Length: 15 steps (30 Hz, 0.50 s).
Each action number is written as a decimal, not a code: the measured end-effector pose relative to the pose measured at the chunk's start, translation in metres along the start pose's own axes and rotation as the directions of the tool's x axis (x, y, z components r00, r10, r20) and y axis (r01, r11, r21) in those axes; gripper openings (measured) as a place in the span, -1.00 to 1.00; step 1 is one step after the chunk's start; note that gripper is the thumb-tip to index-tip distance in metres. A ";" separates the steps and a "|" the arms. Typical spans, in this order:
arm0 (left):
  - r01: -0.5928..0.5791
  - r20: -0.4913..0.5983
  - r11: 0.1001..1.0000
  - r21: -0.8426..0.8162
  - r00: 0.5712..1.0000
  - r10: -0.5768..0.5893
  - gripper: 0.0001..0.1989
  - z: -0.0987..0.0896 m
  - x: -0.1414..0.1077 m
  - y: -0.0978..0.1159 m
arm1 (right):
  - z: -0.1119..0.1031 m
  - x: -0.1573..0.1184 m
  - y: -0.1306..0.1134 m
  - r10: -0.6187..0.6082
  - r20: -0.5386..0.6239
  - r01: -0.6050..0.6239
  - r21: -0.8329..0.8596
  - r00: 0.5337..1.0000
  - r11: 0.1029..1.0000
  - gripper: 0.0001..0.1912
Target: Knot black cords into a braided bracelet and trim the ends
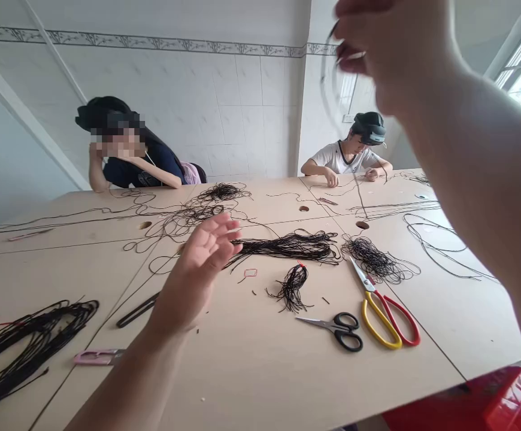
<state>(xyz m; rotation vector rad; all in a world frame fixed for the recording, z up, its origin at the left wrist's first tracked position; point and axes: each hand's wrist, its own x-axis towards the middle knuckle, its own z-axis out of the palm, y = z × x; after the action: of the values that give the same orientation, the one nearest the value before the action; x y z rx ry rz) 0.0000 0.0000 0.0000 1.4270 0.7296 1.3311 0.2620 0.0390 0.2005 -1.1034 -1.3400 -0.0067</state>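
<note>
Left hand (200, 269): open, fingers spread, gripping nothing, above the wooden table (251, 383).
Right hand (390, 48): raised high, fingers apparently pinched on a thin black cord (322, 72) (motion blur softens this).
Beyond left fingertips: a bundle of black cords (287, 248).
Right of left hand: black-handled scissors (335, 330), then yellow-and-red-handled scissors (388, 317).
Left of left wrist: pink snips (96, 357).

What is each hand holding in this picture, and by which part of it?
The left hand is open and holds nothing. The right hand appears to pinch a black cord between its fingertips; blur hides which part of the cord.
</note>
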 end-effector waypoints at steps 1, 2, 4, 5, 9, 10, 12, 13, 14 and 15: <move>-0.048 0.030 0.998 0.038 0.998 0.046 -0.41 0.004 0.000 0.002 | 0.008 -0.018 -0.010 0.016 0.148 -0.030 0.091 0.989 0.995 -0.77; -0.098 0.062 0.993 0.067 0.994 0.094 -0.30 0.008 -0.001 0.004 | 0.017 -0.036 -0.020 0.050 0.321 -0.111 0.177 0.946 0.978 -0.78; -0.183 0.109 0.979 0.094 0.979 0.172 -0.22 0.018 -0.002 0.012 | 0.031 -0.073 -0.034 0.054 0.484 -0.194 0.243 0.873 0.951 -0.84; -0.215 0.144 0.972 0.094 0.969 0.200 -0.27 0.022 -0.003 0.015 | 0.035 -0.089 -0.038 0.081 0.599 -0.316 0.298 0.797 0.901 -0.85; -0.033 0.418 0.998 -0.047 0.907 0.050 -0.82 0.020 -0.016 0.025 | 0.029 -0.121 -0.036 0.118 0.640 -0.506 0.468 0.760 0.724 -0.84; 0.076 0.449 0.992 -0.097 0.893 -0.025 -0.79 0.014 -0.023 0.026 | 0.023 -0.123 -0.030 0.149 0.595 -0.510 0.503 0.790 0.698 -0.83; 0.266 0.431 0.950 -0.165 0.886 -0.173 -0.74 -0.005 -0.039 0.024 | 0.007 -0.127 -0.013 0.251 0.495 -0.520 0.539 0.832 0.663 -0.81; 0.350 0.411 0.919 -0.180 0.876 -0.253 -0.71 -0.015 -0.049 0.022 | -0.003 -0.131 -0.002 0.335 0.425 -0.531 0.526 0.841 0.665 -0.81; 0.396 0.386 0.900 -0.182 0.871 -0.305 -0.68 -0.026 -0.058 0.019 | -0.013 -0.138 0.010 0.434 0.380 -0.575 0.478 0.817 0.664 -0.83; 0.431 0.364 0.884 -0.182 0.865 -0.346 -0.65 -0.036 -0.068 0.015 | -0.023 -0.148 0.025 0.513 0.326 -0.607 0.427 0.794 0.670 -0.87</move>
<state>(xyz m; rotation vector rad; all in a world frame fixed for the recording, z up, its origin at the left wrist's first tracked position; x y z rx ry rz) -0.0518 -0.0570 -0.0139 1.1685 0.5647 0.8135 0.2486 -0.0462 0.0759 -1.0193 -1.0044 0.8940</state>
